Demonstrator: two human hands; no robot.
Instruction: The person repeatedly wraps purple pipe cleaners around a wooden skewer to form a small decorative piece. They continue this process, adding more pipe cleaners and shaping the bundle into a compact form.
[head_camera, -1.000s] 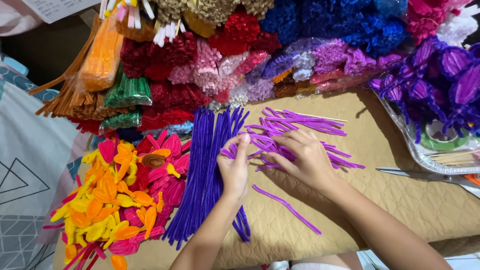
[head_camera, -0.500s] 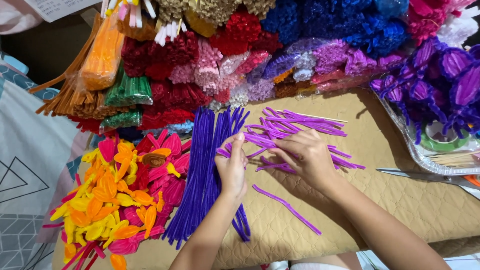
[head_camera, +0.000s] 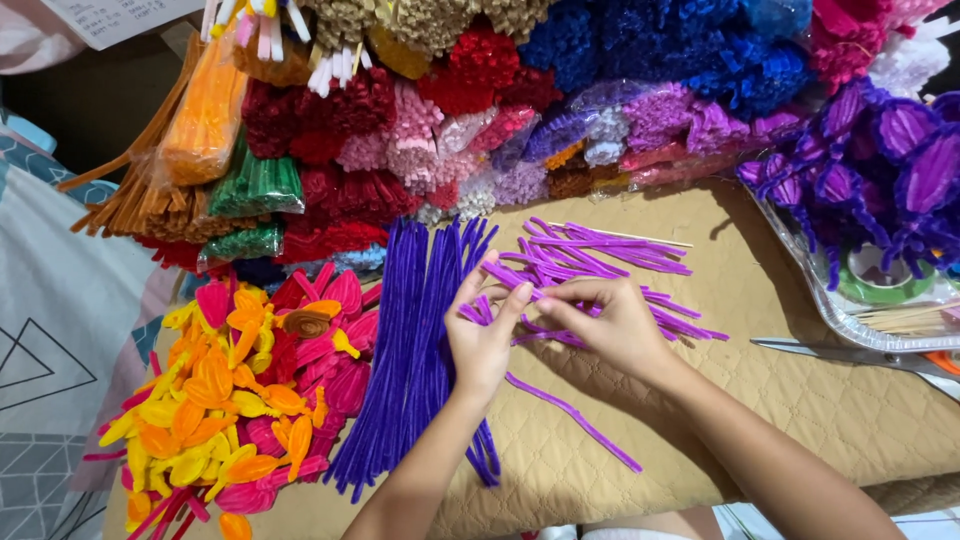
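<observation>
Clear plastic packs of pipe cleaners (orange, green) far left; white paper sheet top-left.

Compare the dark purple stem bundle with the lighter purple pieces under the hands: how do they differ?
The dark purple bundle has long stems lying roughly parallel; the lighter purple pieces are shorter and scattered crosswise. The left hand and right hand work the lighter pieces, not the bundle. Both are fuzzy craft stems on the quilted tan cloth.

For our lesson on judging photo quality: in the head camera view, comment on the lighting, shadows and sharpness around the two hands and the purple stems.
Head view: even, soft light with no glare on the quilted tan mat; faint shadows under the left hand and right hand; the light purple stems look sharp; the long dark purple stems too; the clear tray shows only slight sheen.
</observation>
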